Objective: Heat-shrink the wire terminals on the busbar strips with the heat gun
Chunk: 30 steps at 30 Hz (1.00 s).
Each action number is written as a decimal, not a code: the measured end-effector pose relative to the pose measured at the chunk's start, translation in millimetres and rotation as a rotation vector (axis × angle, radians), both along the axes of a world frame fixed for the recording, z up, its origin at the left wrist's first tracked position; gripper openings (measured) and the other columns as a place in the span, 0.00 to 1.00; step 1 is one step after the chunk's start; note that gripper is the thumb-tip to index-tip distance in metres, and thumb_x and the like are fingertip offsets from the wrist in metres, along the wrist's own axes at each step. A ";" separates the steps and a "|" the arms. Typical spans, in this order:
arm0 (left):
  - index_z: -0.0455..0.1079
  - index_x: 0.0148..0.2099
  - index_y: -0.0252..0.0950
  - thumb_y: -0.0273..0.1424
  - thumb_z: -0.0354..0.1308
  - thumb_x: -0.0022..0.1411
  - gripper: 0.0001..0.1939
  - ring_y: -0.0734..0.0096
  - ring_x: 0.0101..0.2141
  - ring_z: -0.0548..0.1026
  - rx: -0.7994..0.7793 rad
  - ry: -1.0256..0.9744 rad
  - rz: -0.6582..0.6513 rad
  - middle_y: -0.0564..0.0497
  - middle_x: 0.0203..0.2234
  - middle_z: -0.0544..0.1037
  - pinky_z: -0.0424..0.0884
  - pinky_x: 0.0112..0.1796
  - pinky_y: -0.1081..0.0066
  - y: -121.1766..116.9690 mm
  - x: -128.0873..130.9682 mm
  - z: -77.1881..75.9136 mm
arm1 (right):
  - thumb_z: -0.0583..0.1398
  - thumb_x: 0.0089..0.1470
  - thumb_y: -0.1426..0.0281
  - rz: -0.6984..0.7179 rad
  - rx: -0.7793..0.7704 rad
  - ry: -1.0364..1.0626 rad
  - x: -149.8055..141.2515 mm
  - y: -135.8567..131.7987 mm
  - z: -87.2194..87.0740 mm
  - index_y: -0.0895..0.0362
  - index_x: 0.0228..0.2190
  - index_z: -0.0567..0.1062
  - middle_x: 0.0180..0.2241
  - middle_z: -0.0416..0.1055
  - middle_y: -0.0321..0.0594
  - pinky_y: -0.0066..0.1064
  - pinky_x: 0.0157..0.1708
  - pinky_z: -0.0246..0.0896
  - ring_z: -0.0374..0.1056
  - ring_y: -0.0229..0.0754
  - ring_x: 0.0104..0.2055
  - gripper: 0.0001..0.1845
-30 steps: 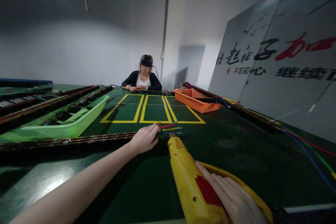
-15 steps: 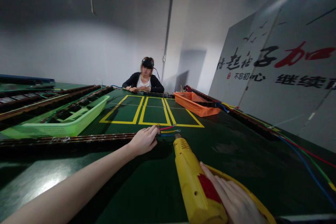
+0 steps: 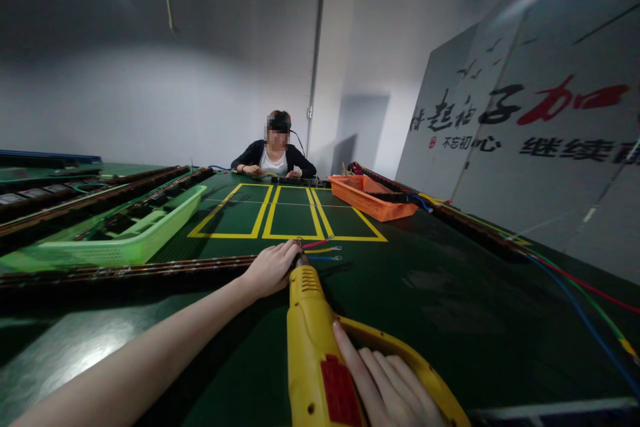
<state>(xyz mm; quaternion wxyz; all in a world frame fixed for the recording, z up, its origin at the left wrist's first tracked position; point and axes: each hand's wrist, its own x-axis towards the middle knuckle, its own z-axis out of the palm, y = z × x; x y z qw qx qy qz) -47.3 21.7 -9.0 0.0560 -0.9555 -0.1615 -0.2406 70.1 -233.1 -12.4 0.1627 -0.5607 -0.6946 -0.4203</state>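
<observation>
My left hand (image 3: 273,268) is closed around the base of a red wire (image 3: 316,243), a yellow wire (image 3: 320,251) and a blue wire (image 3: 321,258), at the right end of a long dark busbar strip (image 3: 150,269) with copper-coloured edges. Metal lugs tip the wires, which point right. My right hand (image 3: 385,380) grips a yellow heat gun (image 3: 306,320) with a red panel on its side. Its nozzle (image 3: 301,259) is right beside my left fingers, near where the wires come out. My fingers hide the exact spot where the wires meet the strip.
A green basket (image 3: 145,247) with dark parts stands left, among several long strips. An orange basket (image 3: 373,203) stands at the back right. Yellow tape (image 3: 325,238) marks the green table. A co-worker (image 3: 274,153) sits opposite. Loose wires (image 3: 575,293) trail at right.
The heat gun in my right hand has moved left, its nozzle going from the wire lugs to the wire bases by my left hand. My left hand stays nearly in place.
</observation>
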 end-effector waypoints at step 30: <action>0.57 0.46 0.37 0.26 0.45 0.61 0.10 0.63 0.42 0.71 0.037 0.009 0.020 0.47 0.42 0.69 0.69 0.43 0.64 1.7 0.0 -2.2 | 0.47 0.45 0.34 -0.018 0.006 0.003 68.1 -25.5 4.4 0.69 0.61 0.49 0.39 0.74 0.46 0.32 0.37 0.62 0.72 0.44 0.35 0.59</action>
